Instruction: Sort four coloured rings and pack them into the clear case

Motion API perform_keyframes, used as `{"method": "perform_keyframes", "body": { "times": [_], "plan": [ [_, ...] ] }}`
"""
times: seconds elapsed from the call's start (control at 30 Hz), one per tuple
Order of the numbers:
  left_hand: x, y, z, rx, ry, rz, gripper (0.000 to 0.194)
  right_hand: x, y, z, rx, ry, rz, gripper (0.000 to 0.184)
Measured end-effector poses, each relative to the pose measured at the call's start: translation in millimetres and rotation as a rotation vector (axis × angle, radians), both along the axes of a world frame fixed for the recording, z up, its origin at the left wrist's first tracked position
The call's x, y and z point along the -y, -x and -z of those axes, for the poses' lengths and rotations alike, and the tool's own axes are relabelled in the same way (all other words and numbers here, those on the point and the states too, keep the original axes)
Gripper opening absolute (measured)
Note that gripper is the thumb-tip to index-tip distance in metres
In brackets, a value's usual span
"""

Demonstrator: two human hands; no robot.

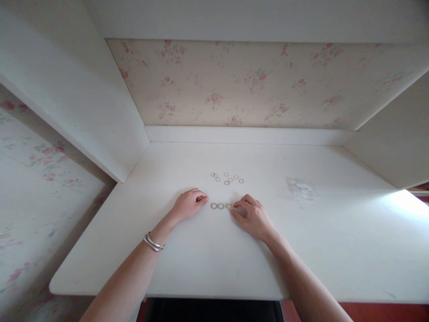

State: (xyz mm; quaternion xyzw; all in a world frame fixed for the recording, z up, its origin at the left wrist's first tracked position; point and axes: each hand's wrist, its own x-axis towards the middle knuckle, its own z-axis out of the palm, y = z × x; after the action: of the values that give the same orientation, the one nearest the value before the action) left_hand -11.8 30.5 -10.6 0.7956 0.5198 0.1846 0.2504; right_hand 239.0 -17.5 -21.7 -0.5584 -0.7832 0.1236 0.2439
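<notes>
Three small coloured rings lie in a row on the white desk: a pinkish ring [214, 206], a green ring [221, 206] and a pale yellow ring [229, 206]. My right hand [254, 217] pinches the right edge of the yellow ring between thumb and index finger, and the ring is flat on the desk. Just left of the row, my left hand [190, 204] rests on the desk with its fingers curled closed; no object shows in it. Farther back are several thin loose rings, among them a grey ring [241, 181] and a reddish ring [227, 182].
A clear plastic bag [301, 188] lies on the white desk [201, 264] to the right. White panels [110, 112] rise at both sides, with a floral back wall [231, 85] behind. A black seat [214, 311] is below the front edge.
</notes>
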Motion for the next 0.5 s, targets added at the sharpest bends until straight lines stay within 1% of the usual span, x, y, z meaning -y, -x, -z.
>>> {"method": "perform_keyframes", "body": {
  "times": [0.23,0.5],
  "plan": [
    [-0.9,0.8,2.2,0.016,-0.027,0.007,0.022,-0.8,4.6,1.0,0.010,0.003,0.005,0.018],
    [-1.1,0.1,2.7,0.014,-0.014,-0.007,0.024,-0.4,4.2,1.1,0.032,-0.004,-0.002,0.020]
  ]
}}
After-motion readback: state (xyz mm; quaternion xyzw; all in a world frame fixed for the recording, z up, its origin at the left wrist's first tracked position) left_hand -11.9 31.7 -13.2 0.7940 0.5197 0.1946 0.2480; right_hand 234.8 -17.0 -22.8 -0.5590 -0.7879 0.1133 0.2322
